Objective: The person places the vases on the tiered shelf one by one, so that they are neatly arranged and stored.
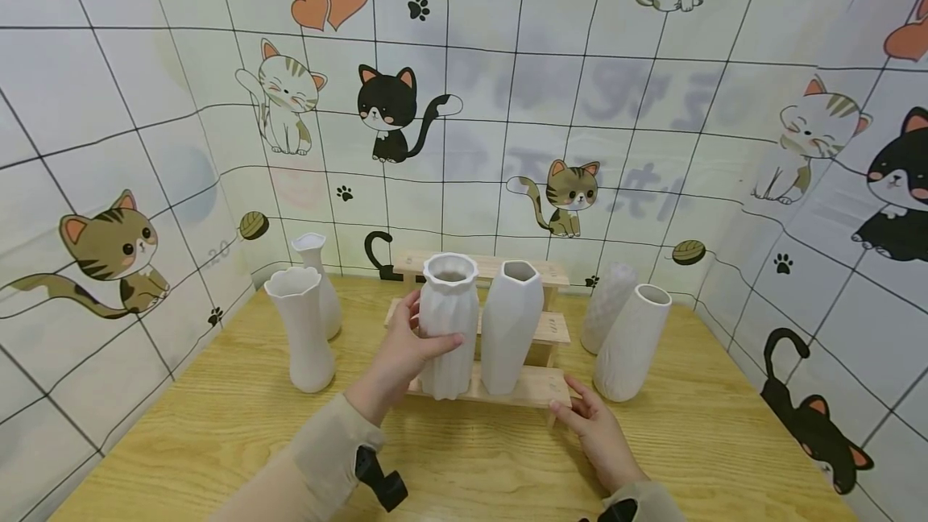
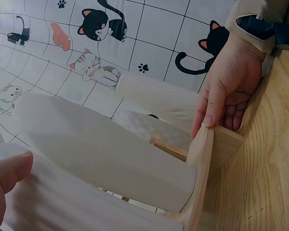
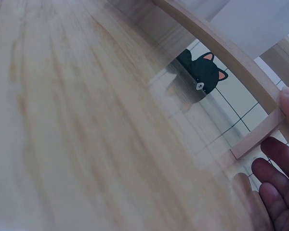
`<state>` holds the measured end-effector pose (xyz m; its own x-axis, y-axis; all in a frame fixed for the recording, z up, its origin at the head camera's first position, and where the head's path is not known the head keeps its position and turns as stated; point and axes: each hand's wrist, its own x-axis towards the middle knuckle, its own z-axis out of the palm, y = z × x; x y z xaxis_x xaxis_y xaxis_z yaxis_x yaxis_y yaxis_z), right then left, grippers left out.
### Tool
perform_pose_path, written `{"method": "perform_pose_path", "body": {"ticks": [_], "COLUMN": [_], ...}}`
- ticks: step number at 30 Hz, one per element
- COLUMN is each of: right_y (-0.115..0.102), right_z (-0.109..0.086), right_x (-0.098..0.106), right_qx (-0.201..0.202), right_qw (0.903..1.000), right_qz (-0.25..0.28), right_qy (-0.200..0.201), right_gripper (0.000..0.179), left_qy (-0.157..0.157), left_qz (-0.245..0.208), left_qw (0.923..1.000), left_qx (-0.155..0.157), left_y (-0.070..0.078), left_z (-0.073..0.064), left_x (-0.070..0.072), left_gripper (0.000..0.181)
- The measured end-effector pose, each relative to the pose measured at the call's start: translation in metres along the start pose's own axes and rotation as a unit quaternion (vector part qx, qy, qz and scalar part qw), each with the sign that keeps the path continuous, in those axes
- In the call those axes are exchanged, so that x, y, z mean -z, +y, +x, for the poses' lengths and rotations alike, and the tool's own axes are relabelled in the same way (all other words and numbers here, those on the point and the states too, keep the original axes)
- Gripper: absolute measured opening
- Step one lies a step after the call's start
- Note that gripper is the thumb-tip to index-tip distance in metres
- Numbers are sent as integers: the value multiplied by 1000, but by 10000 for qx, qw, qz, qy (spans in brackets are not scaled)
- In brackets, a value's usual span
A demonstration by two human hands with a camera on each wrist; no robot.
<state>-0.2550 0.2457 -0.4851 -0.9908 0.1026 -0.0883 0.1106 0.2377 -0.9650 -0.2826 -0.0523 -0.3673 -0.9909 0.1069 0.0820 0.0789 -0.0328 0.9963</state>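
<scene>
My left hand [image 1: 397,361] holds a white vase with a ruffled rim [image 1: 448,316], its thumb across the front and fingers on the left side. This vase stands upright on the lowest step of a three-tier wooden stand [image 1: 540,387]. Right beside it on the same step is a white faceted vase [image 1: 511,321] with an angular mouth. My right hand [image 1: 600,433] pinches the right end of that step, thumb on the near edge; the left wrist view shows the faceted vase [image 2: 106,149] and the right hand [image 2: 233,82] at the board's end.
Two white vases stand left of the stand, a wavy-rimmed one [image 1: 308,337] in front of a narrow-necked one [image 1: 326,296]. To the right are a smooth-rimmed vase [image 1: 632,345] and a textured one [image 1: 607,308] behind it. A cat-print sheet [image 1: 478,143] hangs behind the wooden table [image 1: 464,474].
</scene>
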Motion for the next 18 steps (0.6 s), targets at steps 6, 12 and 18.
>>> {"method": "perform_pose_path", "body": {"ticks": [6, 12, 18], "right_y": [-1, 0, 1], "right_z": [0, 1, 1], "right_x": [0, 0, 1], "right_qx": [31, 39, 19], "right_qw": [10000, 10000, 10000], "right_qz": [-20, -25, 24], "right_qy": [20, 2, -6], "right_gripper": [77, 77, 77], "left_qy": [14, 52, 162], "left_qz": [61, 117, 98], "left_qw": [10000, 9998, 9997], "left_qx": [66, 150, 151], "left_y": [6, 7, 0], "left_z": [-6, -13, -20], "left_x": [7, 21, 36], "left_gripper": [104, 92, 83]}}
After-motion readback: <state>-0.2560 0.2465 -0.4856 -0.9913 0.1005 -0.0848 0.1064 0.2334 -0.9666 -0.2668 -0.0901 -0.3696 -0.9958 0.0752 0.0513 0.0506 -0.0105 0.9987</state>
